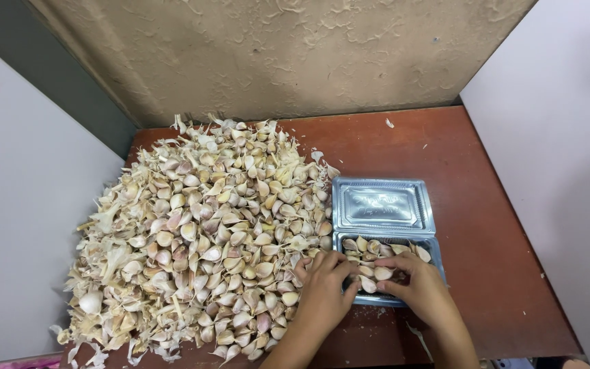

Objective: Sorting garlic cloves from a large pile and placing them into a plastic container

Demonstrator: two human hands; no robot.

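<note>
Both hands, left hand (322,290) and right hand (418,287), are pressing light, firm, papery garlic cloves (370,263) into the clear hinged plastic tray (385,205), each grip narrow, fingertips pinching single cloves.

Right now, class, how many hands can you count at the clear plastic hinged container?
2. The left hand rests on the tray's left edge beside the garlic clove pile; the right hand lies over the cloves inside the clear plastic hinged container. No others show.
</note>
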